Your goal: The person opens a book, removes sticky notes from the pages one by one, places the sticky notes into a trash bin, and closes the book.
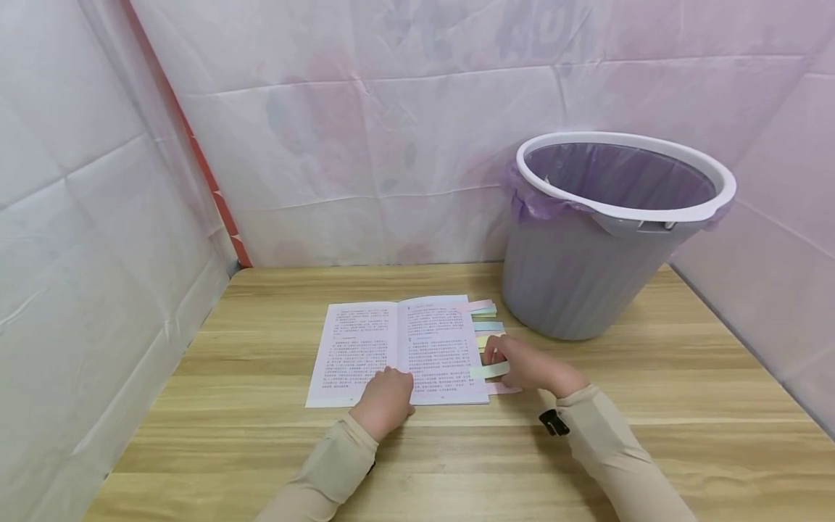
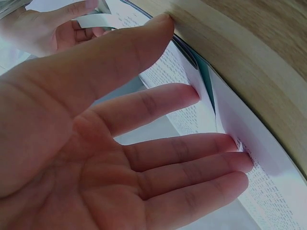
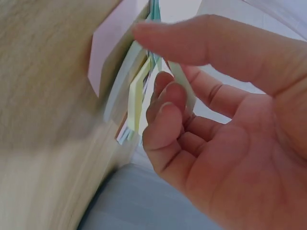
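Note:
An open book [image 1: 355, 355] with printed pages lies flat on the table. Pale sticky tabs in pink, green, blue and yellow stick out from its right edge. My left hand [image 1: 385, 401] rests on the lower part of the book near its spine, fingers extended onto the page in the left wrist view. At the right edge, my right hand [image 1: 528, 365] has its fingers curled about a pale green sticky tab [image 1: 489, 370]. In the right wrist view the thumb stands apart from the fingertips. A yellow tab [image 3: 136, 98] and a pink tab [image 3: 112, 40] lie beside these fingers.
A grey bin [image 1: 567, 268] with a white rim and purple liner stands behind the right hand. White sheeting [image 1: 391, 145] hangs behind and at both sides of the wooden table [image 1: 254, 449].

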Available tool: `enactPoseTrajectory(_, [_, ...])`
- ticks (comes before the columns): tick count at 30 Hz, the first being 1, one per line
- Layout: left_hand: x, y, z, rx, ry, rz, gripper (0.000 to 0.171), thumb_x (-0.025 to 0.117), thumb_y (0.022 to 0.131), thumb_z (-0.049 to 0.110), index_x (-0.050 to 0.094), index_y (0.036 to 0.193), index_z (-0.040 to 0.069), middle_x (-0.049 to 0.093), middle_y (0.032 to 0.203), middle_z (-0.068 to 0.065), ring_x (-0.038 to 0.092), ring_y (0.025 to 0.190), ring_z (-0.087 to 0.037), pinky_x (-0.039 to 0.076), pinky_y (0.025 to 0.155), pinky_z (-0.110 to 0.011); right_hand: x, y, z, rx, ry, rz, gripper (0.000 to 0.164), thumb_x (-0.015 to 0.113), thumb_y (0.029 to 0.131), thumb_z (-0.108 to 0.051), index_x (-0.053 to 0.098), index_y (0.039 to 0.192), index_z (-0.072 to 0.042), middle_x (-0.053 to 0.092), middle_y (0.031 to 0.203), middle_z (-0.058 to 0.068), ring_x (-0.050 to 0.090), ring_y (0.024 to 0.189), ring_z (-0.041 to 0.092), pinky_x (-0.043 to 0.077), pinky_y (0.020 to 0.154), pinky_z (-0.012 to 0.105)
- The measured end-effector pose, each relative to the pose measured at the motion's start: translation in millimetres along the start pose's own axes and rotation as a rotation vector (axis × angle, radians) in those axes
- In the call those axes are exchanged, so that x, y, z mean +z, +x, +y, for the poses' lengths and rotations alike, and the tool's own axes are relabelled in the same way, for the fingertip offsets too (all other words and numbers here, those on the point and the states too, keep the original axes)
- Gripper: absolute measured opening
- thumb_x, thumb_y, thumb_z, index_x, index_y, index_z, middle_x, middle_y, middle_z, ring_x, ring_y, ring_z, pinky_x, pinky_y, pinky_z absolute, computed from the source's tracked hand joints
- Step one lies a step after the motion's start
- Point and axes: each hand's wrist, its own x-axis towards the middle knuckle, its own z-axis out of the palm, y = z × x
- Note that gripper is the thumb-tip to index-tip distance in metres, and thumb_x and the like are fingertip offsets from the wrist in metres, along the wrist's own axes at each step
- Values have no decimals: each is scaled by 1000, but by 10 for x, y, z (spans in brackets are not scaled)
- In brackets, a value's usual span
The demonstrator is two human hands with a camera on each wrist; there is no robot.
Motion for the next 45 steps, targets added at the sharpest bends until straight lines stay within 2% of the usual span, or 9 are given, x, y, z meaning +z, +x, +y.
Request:
enactPoseTrajectory(2, [2, 4, 0, -5, -1, -3, 27, 81, 76, 18, 68, 89, -2, 65, 79, -15, 62, 74, -30, 55, 69, -42, -15, -7, 13, -34, 13, 17, 38, 59, 66, 20, 55, 92, -7, 55, 91, 9, 48, 84, 25, 41, 70, 33])
enactPoseTrajectory(8, [16, -7, 0, 10, 19, 9, 29, 82, 75, 20, 68, 87, -3, 66, 76, -15, 64, 72, -29, 56, 65, -39, -31, -23, 84, -195, 18, 92, 20, 66, 76, 14, 60, 79, -5, 57, 82, 4, 52, 78, 17, 47, 70, 28])
enactPoseTrajectory(12, [28, -13, 0, 18, 24, 17, 29, 82, 75, 20, 69, 87, -3, 65, 75, -15, 63, 70, -28, 55, 64, -39, -26, -22, 114, -240, -26, 147, 19, 69, 78, 9, 65, 72, -9, 56, 77, 0, 53, 74, 13, 48, 68, 25])
enactPoseTrajectory(16, [28, -7, -2, 19, 30, 28, 29, 82, 75, 20, 69, 87, -3, 65, 76, -15, 63, 70, -28, 55, 64, -39, -27, -14, 99, -229, -119, 222, 16, 78, 74, 2, 70, 70, -11, 53, 78, -4, 49, 74, 12, 44, 67, 26])
enactPoseTrajectory(21, [21, -3, -8, 20, 37, 33, 29, 82, 75, 21, 68, 86, -2, 64, 75, -15, 62, 70, -28, 55, 63, -39, -7, -6, 63, -209, -291, 337, 11, 83, 71, -5, 75, 71, -13, 53, 79, -5, 40, 74, 13, 36, 64, 28])
enactPoseTrajectory(25, [25, -7, -10, 16, 25, 29, 28, 82, 75, 20, 68, 86, -2, 64, 75, -15, 62, 69, -28, 55, 63, -39, 5, -7, 50, -190, -364, 358, 9, 83, 72, -9, 76, 73, -13, 55, 75, -7, 41, 72, 12, 32, 63, 28])
enactPoseTrajectory(34, [15, -2, 6, 8, 17, 16, 28, 82, 75, 20, 68, 86, -2, 64, 75, -14, 62, 70, -28, 55, 63, -39, 25, 3, 68, -135, -395, 310, 12, 81, 74, -8, 73, 71, -15, 53, 69, -10, 43, 70, 11, 32, 64, 29])
enactPoseTrajectory(45, [-21, -26, 17, 23, 31, 31, 27, 82, 75, 19, 68, 86, -2, 65, 75, -14, 62, 69, -27, 54, 62, -39, 60, 12, 67, -142, -356, 322, 17, 76, 76, 1, 69, 67, -12, 50, 68, -9, 43, 69, 12, 31, 65, 30])
